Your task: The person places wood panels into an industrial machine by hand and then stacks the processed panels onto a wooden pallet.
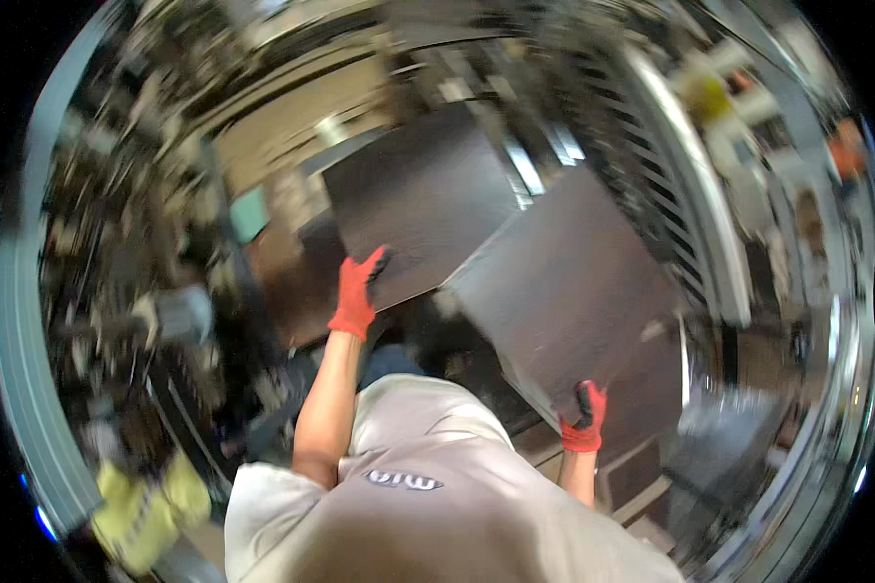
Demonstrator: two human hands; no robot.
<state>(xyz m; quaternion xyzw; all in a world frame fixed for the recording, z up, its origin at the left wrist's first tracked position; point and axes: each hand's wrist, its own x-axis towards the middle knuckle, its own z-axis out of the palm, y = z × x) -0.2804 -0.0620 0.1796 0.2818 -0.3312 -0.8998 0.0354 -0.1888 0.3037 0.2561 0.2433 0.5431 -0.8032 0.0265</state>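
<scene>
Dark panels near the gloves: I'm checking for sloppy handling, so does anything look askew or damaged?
The right panel looks askew: it sits turned at an angle to the left panel, their edges not parallel. Blur prevents judging small damage.

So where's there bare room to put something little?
On the left dark panel, beyond the left hand, and on the right dark panel, between the right hand and the striped strip. The far left looks crowded with blurred clutter.

The left hand (pixel 359 293), gloved red and black, reaches farther forward, its forearm (pixel 329 394) bare; the right hand (pixel 583 418), gloved alike, sits closer in.
</scene>
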